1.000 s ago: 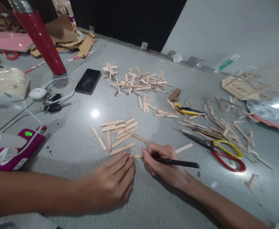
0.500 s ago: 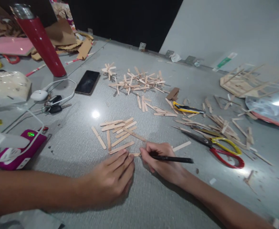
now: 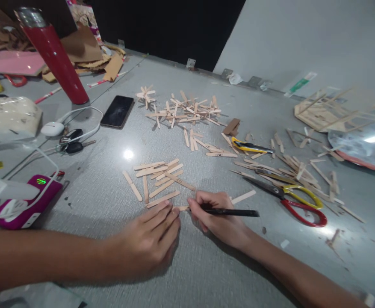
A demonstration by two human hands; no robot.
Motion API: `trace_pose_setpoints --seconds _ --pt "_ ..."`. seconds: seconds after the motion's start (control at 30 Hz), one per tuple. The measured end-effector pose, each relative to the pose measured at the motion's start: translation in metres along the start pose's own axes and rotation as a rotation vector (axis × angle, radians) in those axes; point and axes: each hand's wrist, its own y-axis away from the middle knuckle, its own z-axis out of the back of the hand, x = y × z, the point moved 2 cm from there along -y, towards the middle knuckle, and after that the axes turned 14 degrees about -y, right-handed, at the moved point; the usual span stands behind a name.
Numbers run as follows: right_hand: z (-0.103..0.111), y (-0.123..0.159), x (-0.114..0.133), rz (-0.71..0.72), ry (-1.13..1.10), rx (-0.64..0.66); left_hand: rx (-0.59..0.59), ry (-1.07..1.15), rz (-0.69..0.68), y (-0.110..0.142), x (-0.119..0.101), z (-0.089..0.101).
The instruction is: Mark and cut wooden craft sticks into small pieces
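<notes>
My left hand (image 3: 153, 235) rests on the table, its fingers together and pressing down one end of a wooden craft stick (image 3: 183, 208). Most of that stick is hidden under the fingers. Opposite it, my right hand (image 3: 219, 216) is closed around a slim black pen (image 3: 232, 211), the tip end hidden by the fingers at the same stick. Just beyond both hands lies a loose group of craft sticks (image 3: 158, 171), some overlapping and some with dark marks. A pale stick (image 3: 243, 196) lies beside my right hand.
Right of my hands lie scissors (image 3: 286, 194), a yellow utility knife (image 3: 251, 146) and scattered broken sticks. Further back are a stick pile (image 3: 187, 111) and a phone (image 3: 117, 111). On the left stand a red bottle (image 3: 55, 60) and a purple power adapter (image 3: 30, 203) with cables.
</notes>
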Motion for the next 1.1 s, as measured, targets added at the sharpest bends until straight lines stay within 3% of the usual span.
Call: trace_pose_setpoints --seconds 0.2,0.6,0.9,1.1 --pt "0.0008 -0.0016 0.0049 0.099 0.115 -0.008 0.012 0.009 0.013 0.0005 -0.0008 0.0000" --pt "0.0000 -0.0011 0.0022 0.062 0.059 -0.027 0.009 -0.002 0.001 -0.0001 0.0002 0.0005" --pt "-0.0004 -0.0021 0.0080 0.146 0.203 -0.037 0.024 -0.020 -0.034 0.0007 0.0009 0.0017" --pt "-0.0003 -0.0018 0.0045 0.117 0.184 -0.030 0.010 -0.041 -0.037 -0.0001 0.0015 0.0020"
